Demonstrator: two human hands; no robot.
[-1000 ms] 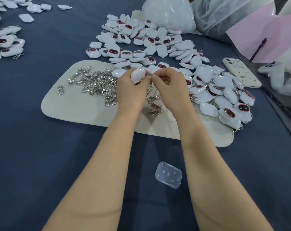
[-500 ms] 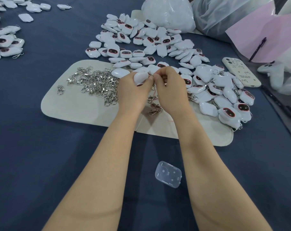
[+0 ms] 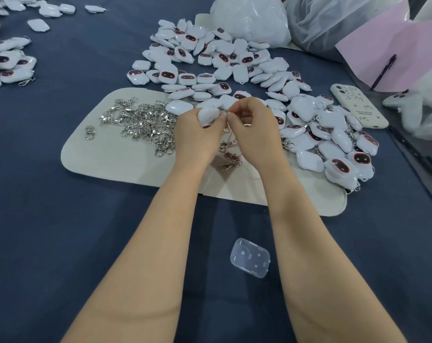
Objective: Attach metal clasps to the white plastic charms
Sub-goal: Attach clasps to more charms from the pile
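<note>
Now the left grip (image 3: 195,137) holds a rounded white plastic charm (image 3: 208,115) above the cream mat (image 3: 111,157); the right grip (image 3: 254,127) pinches a small silver metal clasp (image 3: 225,114) against it. One fingertip slip could drop that clasp.

Over a cream mat (image 3: 115,157) on the blue bench (image 3: 61,231), the left hand (image 3: 197,137) grips a white charm (image 3: 208,115). The right hand (image 3: 253,127) pinches a clasp (image 3: 224,113) at its edge. Loose clasps (image 3: 140,120) lie at 9 o'clock, charms (image 3: 210,60) at 12, and a clear case (image 3: 250,257) at 6.
</note>
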